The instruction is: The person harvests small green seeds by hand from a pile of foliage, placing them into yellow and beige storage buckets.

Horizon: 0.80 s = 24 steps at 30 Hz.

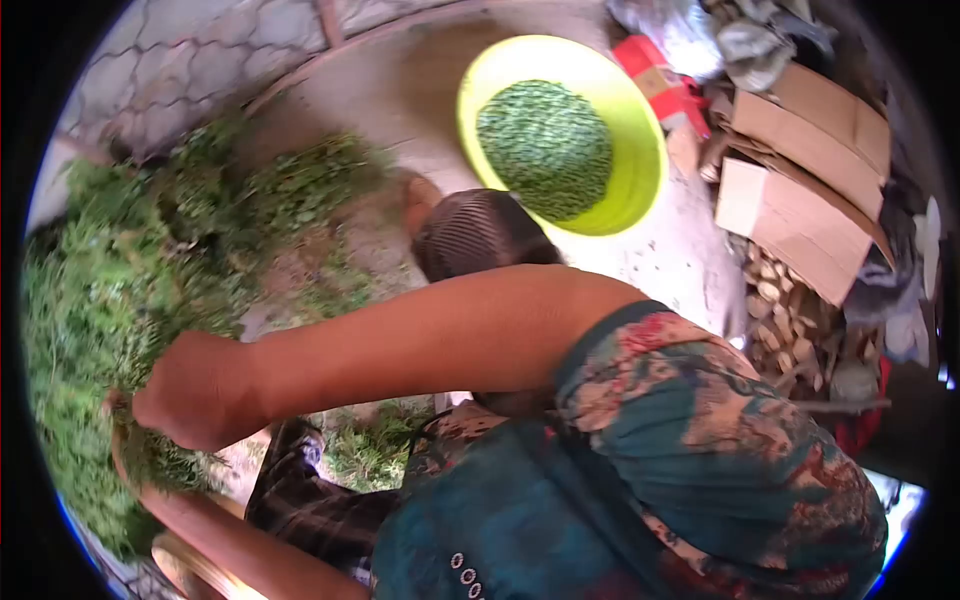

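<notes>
On the left side of the view, my right hand (200,390) is closed in a fist over the heap of feathery green plants (90,300). What its fingers hold is hidden beneath it. My left hand (119,445) shows only in part, just below and to the left of the right one, curled around a bunch of the leafy plants (165,462). The two hands are close together, and their fingertips are mostly covered. Farther off, a yellow-green basin (640,180) holds many small green pods or pieces (545,150).
A dark ribbed item (485,235) lies between my arm and the basin. Opened cardboard boxes (800,210), a red packet (660,85), plastic bags (680,35) and a pile of wood pieces (780,310) stand at the right. Loose greenery (375,445) lies on the floor near my legs.
</notes>
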{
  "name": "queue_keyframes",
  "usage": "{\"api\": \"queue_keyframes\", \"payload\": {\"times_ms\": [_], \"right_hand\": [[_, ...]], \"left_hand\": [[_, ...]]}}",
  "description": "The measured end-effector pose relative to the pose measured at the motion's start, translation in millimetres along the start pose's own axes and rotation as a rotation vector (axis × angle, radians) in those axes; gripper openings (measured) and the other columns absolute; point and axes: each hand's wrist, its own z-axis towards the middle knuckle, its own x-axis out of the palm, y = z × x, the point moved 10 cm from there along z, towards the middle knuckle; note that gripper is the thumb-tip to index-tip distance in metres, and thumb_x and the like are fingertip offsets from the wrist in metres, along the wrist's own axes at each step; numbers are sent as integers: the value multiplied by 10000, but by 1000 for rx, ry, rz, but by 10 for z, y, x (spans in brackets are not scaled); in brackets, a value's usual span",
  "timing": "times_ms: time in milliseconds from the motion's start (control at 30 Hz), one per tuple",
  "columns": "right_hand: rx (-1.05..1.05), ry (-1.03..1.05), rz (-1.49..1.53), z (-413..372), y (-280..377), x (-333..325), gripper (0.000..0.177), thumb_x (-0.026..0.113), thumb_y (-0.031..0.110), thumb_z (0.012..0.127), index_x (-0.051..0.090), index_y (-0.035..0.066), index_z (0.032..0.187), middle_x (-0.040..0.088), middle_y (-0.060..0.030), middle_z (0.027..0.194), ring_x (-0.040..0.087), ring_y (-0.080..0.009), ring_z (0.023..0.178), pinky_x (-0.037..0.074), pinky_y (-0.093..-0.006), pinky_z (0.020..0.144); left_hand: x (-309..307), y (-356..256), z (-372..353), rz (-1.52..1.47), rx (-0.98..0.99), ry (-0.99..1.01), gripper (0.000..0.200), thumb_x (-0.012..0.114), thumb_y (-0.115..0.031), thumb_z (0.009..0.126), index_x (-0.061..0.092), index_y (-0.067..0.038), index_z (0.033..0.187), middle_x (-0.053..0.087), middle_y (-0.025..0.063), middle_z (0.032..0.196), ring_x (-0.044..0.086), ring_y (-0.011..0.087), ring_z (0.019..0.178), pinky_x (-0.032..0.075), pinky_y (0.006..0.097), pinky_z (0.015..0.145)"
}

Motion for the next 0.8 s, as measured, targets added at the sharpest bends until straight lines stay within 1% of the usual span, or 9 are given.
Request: {"api": "queue_keyframes", "payload": {"times_ms": [100,167,200,267,367,433,467,600,800], "right_hand": [[38,-278,548,-39,-79,-212,105,577,142,674,542,43,667,579,-122,651,573,-300,596,473,-386,579],[-528,-591,-56,-204,174,-473,157,570,146,754,511,55,640,527,-59,646,533,-179,546,428,-310,509],[-119,-387,564,-80,-168,-618,202,569,177,784,503,62,631,498,-51,621,503,-148,534,411,-303,494],[314,-97,1132,-88,-344,-388,248,568,209,815,495,70,623,470,-42,596,472,-117,522,394,-296,479],[584,22,1098,-194,-502,-137,273,531,234,852,493,49,655,413,-32,559,419,-86,510,370,-310,463],[280,-95,434,-93,-363,-269,255,537,244,837,519,10,740,458,-80,550,475,-164,506,398,-338,495],[238,-113,312,-107,-331,-181,272,556,256,817,539,-14,845,543,-167,623,545,-290,568,431,-381,558],[343,137,324,-211,-314,149,289,556,238,806,540,-2,966,589,-230,726,580,-389,699,450,-426,634],[284,154,115,-151,-133,266,220,540,195,808,512,26,946,595,-201,682,599,-381,678,468,-459,588]], "left_hand": [[71,-194,-111,24,271,69,186,368,-127,901,473,-7,998,446,103,942,449,219,850,404,366,688],[483,442,-285,-452,295,152,255,356,-251,942,453,-16,956,416,91,783,405,213,740,371,384,599],[447,200,-348,-43,608,43,274,283,-200,958,422,36,948,430,113,778,431,220,710,424,379,610],[530,209,-490,344,898,-37,289,198,-103,968,386,114,937,458,146,798,478,221,694,503,358,661],[633,521,-467,340,916,-13,247,219,-30,950,388,150,934,480,155,844,515,204,729,531,314,714],[652,648,-506,370,934,-49,216,251,-2,939,395,160,935,489,153,866,531,192,751,534,286,727],[710,746,-542,458,957,-61,197,272,11,931,401,159,935,494,149,874,541,190,771,534,275,729],[831,994,-630,641,985,-58,160,332,32,910,432,149,951,513,136,902,563,190,818,525,240,745],[854,1013,-657,742,989,-95,177,349,7,915,474,123,962,530,93,882,561,156,796,509,239,743]]}}
